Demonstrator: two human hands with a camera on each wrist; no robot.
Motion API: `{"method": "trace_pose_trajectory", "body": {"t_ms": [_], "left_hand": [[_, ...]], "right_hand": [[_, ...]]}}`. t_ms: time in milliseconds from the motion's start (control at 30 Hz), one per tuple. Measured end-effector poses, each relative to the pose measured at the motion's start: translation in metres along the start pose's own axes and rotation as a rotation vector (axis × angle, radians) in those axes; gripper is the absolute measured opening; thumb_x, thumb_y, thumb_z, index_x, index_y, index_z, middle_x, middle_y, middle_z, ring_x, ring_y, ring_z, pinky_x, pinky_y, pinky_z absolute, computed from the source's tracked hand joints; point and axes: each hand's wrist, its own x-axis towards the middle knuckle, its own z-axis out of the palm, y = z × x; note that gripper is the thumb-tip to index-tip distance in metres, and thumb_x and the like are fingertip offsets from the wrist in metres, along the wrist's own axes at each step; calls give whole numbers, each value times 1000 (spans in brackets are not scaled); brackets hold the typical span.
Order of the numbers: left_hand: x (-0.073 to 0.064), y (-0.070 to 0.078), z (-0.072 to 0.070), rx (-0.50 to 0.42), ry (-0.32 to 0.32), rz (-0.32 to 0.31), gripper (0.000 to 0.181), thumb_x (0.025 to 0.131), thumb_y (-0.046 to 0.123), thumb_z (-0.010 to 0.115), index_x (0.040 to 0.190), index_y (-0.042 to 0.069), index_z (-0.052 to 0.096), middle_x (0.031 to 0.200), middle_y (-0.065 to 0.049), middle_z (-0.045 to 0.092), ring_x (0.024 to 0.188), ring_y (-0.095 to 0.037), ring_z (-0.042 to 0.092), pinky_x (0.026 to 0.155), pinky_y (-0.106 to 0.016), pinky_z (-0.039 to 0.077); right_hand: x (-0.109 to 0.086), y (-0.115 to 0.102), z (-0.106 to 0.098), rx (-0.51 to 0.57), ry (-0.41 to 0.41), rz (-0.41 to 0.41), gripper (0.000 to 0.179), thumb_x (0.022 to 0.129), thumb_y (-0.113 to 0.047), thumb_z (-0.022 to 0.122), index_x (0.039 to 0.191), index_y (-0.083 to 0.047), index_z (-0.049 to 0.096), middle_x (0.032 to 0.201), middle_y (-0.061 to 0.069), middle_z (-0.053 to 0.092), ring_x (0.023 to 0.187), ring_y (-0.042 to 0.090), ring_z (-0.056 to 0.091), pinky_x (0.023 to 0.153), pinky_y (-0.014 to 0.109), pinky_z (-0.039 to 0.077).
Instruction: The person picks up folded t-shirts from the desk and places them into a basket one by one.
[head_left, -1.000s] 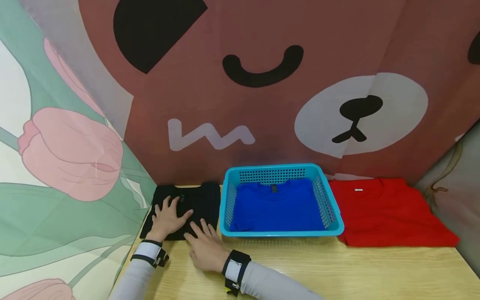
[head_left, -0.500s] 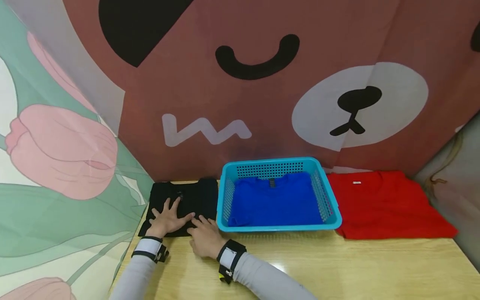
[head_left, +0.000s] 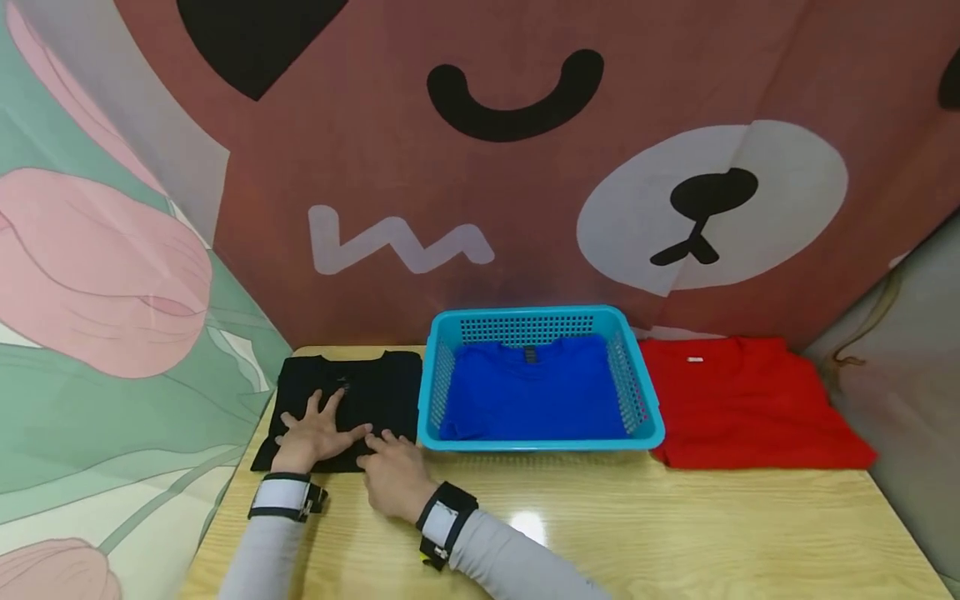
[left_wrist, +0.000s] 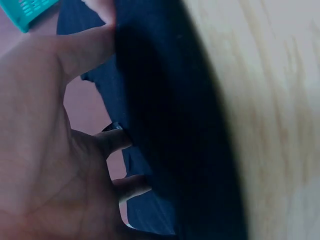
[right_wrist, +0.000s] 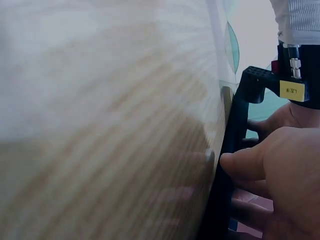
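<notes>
A folded black T-shirt (head_left: 386,387) lies flat at the table's left side, its neckline toward the back wall. My left hand (head_left: 311,437) rests on its front left part with the fingers spread. Close beside it, my right hand (head_left: 397,482) has its fingertips on the shirt's front edge, near the left thumb. In the left wrist view, the left fingertips press on the dark cloth (left_wrist: 160,115). The right wrist view has the right thumb (right_wrist: 240,162) right at the shirt's edge, the other fingers lying over the cloth.
A turquoise basket (head_left: 540,446) stands just right of the black shirt, with a folded blue T-shirt (head_left: 532,396) inside. Farther right lies a folded red T-shirt (head_left: 735,408). A bear-printed cloth (head_left: 525,208) hangs behind the wooden table (head_left: 637,533), and a floral one (head_left: 97,400) at the left.
The right hand has moved slightly forward onto the shirt's front edge, nearer the left thumb. The left hand stays on the shirt. The head view has shifted a little.
</notes>
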Motion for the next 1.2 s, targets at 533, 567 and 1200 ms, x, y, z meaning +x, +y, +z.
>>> {"method": "trace_pose_trajectory", "body": {"t_ms": [533,567,1200], "left_hand": [[-35,4,1,-5,-13,-47,100,85,74,53,158,16,19,160,-30,6,129,-79,7,91,-89,23],[-37,6,2,-7,-13,-47,100,85,74,54,158,16,18,160,-30,6,129,-79,7,91,-89,23],[-91,19,31,40,46,-35,99,80,77,58,156,20,29,161,-26,17,128,-77,17,87,-86,31]], "right_hand": [[-21,-5,1,36,57,-46,26,97,-35,59,121,-38,70,144,-8,56,132,16,55,100,34,53],[-23,-5,1,35,65,-47,26,97,-34,60,120,-38,70,144,-8,57,131,16,56,99,34,53],[-26,30,-1,151,126,-67,47,93,-32,67,137,-18,57,156,10,38,148,35,31,117,43,38]]}}
